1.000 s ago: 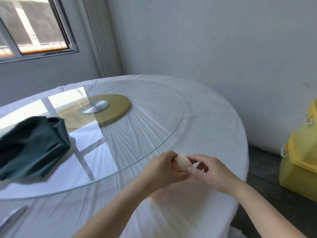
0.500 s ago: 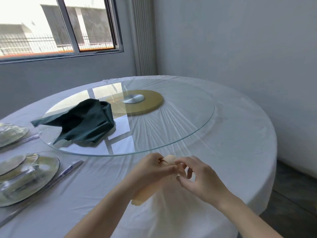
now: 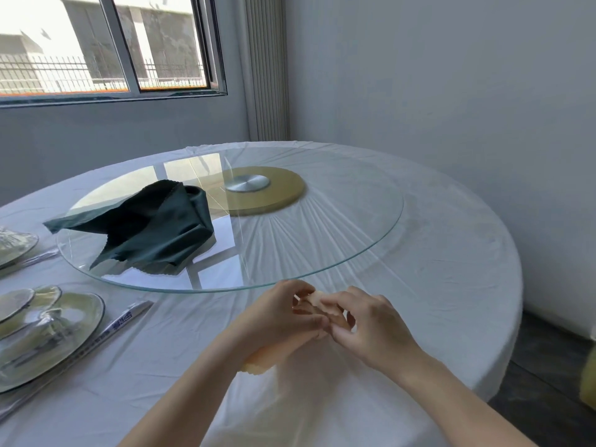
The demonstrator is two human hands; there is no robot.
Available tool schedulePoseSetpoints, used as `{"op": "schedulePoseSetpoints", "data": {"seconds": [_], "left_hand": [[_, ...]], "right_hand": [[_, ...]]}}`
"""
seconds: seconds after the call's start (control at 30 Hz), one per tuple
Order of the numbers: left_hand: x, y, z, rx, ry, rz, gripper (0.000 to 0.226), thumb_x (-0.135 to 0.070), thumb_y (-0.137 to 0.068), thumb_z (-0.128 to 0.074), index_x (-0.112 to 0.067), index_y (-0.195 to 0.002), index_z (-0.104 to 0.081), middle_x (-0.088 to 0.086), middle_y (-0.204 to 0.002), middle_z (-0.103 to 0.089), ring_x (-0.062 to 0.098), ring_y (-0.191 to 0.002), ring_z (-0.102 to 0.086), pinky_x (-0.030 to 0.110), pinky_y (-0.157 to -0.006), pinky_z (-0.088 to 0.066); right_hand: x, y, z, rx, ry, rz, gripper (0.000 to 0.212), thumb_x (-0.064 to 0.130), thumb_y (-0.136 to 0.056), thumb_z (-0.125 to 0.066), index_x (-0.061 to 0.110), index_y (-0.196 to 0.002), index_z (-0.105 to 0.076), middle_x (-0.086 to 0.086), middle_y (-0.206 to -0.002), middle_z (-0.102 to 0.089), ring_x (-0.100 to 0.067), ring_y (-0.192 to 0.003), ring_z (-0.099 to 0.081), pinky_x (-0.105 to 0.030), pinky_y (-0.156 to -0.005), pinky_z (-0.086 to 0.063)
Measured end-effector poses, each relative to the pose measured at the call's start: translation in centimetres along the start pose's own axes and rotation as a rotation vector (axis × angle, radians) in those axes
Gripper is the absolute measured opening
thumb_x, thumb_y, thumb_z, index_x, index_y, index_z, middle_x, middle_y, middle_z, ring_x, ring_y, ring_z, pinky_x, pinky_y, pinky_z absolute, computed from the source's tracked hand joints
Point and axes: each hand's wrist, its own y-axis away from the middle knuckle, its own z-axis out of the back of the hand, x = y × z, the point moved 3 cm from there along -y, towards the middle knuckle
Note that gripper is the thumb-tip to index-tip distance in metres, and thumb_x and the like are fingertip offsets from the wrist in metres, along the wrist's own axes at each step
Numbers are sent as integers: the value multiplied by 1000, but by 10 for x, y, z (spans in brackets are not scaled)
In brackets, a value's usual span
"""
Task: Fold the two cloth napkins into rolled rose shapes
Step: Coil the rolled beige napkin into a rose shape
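Both hands meet just off the near rim of the glass turntable [image 3: 387,227], above the white-clothed table [image 3: 435,285]. Left hand [image 3: 280,317]: fingers curled round the rolled peach napkin [image 3: 317,300], gripping it mid-roll; the roll's lower end sticks out under the wrist, angled down toward the person. Right hand [image 3: 371,330]: thumb and fingertips pinch the roll's top end, other fingers loosely bent. The top end sits between the two hands, close to the turntable's near edge and not touching the glass. Exact fold state at the tip is blurred, can't tell. Green napkin [image 3: 145,227]: on the turntable's left half, loosely crumpled, one corner overhanging the left rim, well apart from both hands. Under the turntable's centre: round wooden base [image 3: 283,191] with metal hub [image 3: 247,183]. Left of the turntable: stacked plates [image 3: 48,333] and a chopstick sleeve [image 3: 119,324]. Window [image 3: 96,43] beyond the turntable's far-left side.
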Motion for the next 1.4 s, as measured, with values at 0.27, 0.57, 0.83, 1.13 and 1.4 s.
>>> {"op": "schedulePoseSetpoints", "data": {"seconds": [0.27, 0.57, 0.83, 1.13, 1.4], "left_hand": [[11, 4, -14, -76, 194, -100, 65, -63, -56, -54, -32, -113, -56, -9, -111, -58, -4, -102, -55, 17, -90, -43], [5, 8, 0, -107, 364, -133, 26, -46, -69, -60, -38, -91, -71, -12, -86, -72, -1, -85, -65, 15, -72, -47], [13, 11, 10, -53, 323, -78, 27, -39, -79, -56, -41, -103, -68, -15, -96, -71, -1, -94, -63, 30, -87, -51], [4, 13, 10, 22, 305, -144, 24, -28, -86, -52, -38, -104, -66, -5, -95, -70, 3, -90, -63, 28, -83, -50], [12, 7, 9, -29, 275, -123, 29, -35, -82, -59, -39, -110, -66, -12, -98, -71, 5, -98, -64, 28, -86, -50]], "right_hand": [[4, -3, 0, -35, -11, 58, 34, 37, -71, -63, 39, -105, -58, 18, -77, -54, -5, -62, -55, -18, -68, -38], [6, -32, 2, 136, -142, 60, 42, 47, -64, -53, 30, -101, -66, 19, -82, -55, -3, -77, -56, -19, -73, -43], [4, -44, -15, -7, -340, 57, 30, 40, -72, -50, 22, -83, -71, 11, -75, -65, -6, -73, -60, -21, -64, -47], [-7, -35, -21, -199, -509, 52, 32, 40, -83, -55, 13, -79, -71, 5, -71, -64, -12, -68, -59, -32, -61, -51], [0, -31, -17, -246, -498, 157, 22, 34, -84, -59, 18, -83, -74, 10, -79, -57, -5, -75, -59, -14, -65, -44]]}}
